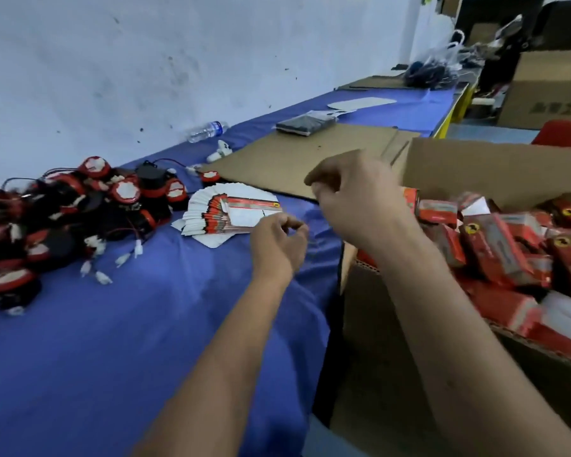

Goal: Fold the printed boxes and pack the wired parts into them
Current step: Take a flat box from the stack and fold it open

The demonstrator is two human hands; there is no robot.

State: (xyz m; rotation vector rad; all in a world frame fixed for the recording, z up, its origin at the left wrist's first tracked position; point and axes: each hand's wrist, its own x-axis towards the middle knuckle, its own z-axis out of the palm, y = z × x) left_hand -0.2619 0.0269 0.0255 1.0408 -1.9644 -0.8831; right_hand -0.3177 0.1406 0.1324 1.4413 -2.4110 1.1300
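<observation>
Hovering two empty, loosely curled hands (317, 219), one flat-box stack (225, 209), one carton (475, 166)

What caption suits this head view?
Both hands hover empty between flat boxes, wired parts and a carton of packed boxes.

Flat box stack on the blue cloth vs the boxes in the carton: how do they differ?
The flat box stack is unfolded: thin sheets fanned out, white sides showing. The boxes in the carton are folded into blocks, mostly red printed faces showing. The flat box stack lies in one neat fan on the blue cloth; the boxes in the carton lie jumbled at many angles. Both share the red print with a yellow mark.
</observation>
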